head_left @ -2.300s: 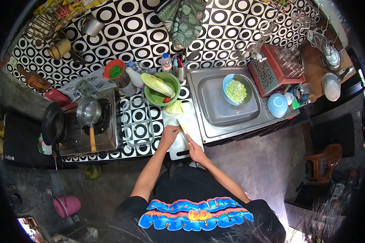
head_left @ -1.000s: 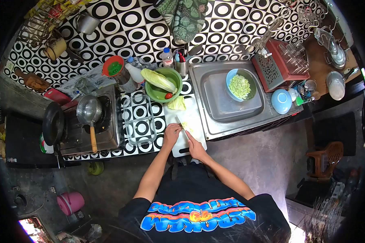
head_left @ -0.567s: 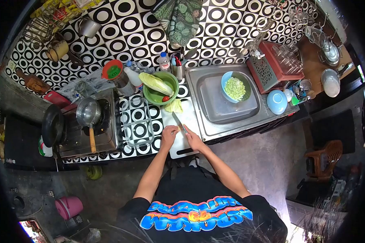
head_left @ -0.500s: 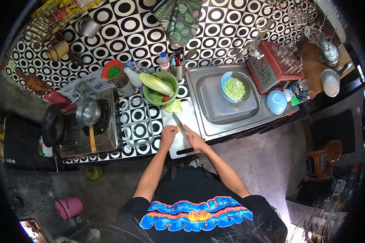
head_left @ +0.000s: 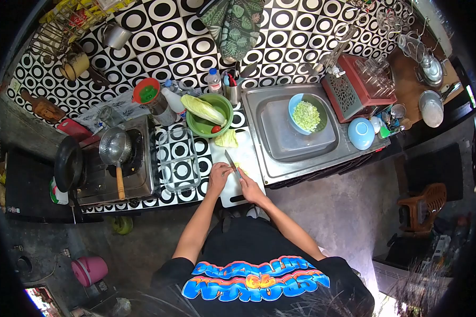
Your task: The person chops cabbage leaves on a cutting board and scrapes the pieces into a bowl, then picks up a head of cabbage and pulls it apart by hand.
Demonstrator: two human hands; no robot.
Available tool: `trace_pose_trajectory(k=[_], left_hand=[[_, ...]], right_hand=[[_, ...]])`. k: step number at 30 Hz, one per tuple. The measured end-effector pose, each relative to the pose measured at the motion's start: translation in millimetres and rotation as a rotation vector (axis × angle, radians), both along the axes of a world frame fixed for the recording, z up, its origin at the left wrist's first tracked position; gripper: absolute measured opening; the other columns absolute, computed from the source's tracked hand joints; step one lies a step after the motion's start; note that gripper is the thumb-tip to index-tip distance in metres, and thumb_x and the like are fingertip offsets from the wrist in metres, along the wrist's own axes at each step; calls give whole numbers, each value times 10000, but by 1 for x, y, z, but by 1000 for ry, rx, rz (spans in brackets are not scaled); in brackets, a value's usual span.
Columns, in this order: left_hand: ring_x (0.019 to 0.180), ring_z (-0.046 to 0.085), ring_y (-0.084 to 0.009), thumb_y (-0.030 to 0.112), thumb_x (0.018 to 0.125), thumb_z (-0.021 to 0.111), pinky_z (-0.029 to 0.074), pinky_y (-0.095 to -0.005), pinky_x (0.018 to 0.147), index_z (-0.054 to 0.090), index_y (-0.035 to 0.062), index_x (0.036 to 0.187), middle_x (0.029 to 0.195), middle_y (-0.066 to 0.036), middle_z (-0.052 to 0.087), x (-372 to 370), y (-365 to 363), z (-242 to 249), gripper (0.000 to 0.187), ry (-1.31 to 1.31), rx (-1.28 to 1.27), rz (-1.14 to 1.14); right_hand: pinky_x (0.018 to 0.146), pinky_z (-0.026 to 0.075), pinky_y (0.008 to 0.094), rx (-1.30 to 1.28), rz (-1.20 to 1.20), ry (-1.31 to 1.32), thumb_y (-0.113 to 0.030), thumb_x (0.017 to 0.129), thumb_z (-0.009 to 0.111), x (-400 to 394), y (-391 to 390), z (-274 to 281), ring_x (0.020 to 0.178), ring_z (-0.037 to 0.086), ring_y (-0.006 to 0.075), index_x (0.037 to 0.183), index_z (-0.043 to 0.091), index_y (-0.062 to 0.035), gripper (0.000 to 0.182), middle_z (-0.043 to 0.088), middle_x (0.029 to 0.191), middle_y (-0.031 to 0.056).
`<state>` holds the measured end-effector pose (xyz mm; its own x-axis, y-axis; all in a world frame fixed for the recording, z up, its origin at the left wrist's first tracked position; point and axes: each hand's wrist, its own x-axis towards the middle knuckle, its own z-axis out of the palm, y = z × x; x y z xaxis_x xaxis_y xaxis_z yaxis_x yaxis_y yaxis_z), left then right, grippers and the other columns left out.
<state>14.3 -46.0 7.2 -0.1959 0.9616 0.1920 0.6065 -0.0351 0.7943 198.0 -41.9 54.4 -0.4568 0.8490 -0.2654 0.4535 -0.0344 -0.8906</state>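
Note:
My right hand (head_left: 252, 188) is wrapped around the handle of a knife (head_left: 231, 161), whose blade points away and to the left over a white cutting board (head_left: 253, 162). My left hand (head_left: 219, 175) is beside the blade, its bent fingertips pressed on a small piece of cabbage mostly hidden by the fingers. Pale green cut cabbage bits (head_left: 240, 168) lie just right of the blade. Beyond the knife rests a loose cabbage leaf (head_left: 227, 138). Behind it, a green bowl (head_left: 195, 128) holds a long napa cabbage (head_left: 203, 110) and a red tomato (head_left: 216, 129).
Chopped pale green vegetable fills a blue bowl (head_left: 292, 117) on an upturned container in the sink (head_left: 259, 113). A glass dish (head_left: 180, 182) stands left of the board. Farther left, a saucepan (head_left: 115, 148) and black frying pan (head_left: 69, 164) are on the stove.
The knife has shifted slightly and its blade has swung more upright. Cut bits now show to the right of the blade. My left hand has stayed almost in place.

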Motion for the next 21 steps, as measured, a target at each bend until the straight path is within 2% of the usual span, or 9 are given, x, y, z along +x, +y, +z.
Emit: trace_pose_trajectory(k=[1,4,10,13,19,21], left_hand=[[1069,625,-301,101,801,754,491,-400,969,795,71,929,984,-93,754,-1,2,-4,138,-1,11,-8],[1065,624,-307,107,798,756,495,-405,961,799,76,928,982,-91,754,-2,3,-8,140,12,1,3],[1041,626,-306,113,790,759,506,-405,942,801,74,920,970,-92,755,-3,4,-5,142,24,-36,7],[1023,629,-303,114,791,759,509,-403,925,799,69,917,960,-96,753,-2,4,-5,140,23,-43,26],[973,641,-314,90,801,741,514,-406,881,775,31,866,926,-127,738,4,1,-5,94,10,-16,82],[966,643,-316,79,800,736,516,-406,875,768,26,858,927,-129,738,3,0,-6,85,33,3,73]], right_hand=[[1052,427,376,-46,2,-4,-171,1045,423,0,-1,7,1246,588,396,1558,366,-145,516,579,1338,316],[1037,441,369,-17,-3,7,-162,1044,425,0,-4,9,1243,590,408,1556,369,-143,515,572,1347,317],[875,503,385,56,-3,-6,-145,1043,424,-1,-9,7,912,687,377,1553,378,-151,512,664,1019,323],[755,508,411,155,-22,50,-143,1043,424,-2,-13,3,715,652,378,1553,375,-150,512,633,814,302],[675,480,517,130,2,-49,-129,1035,424,-2,-17,2,685,614,518,1546,377,-152,514,598,712,329],[688,464,557,173,24,-76,-127,1030,423,-3,-15,1,738,612,544,1543,379,-155,516,603,722,338]])
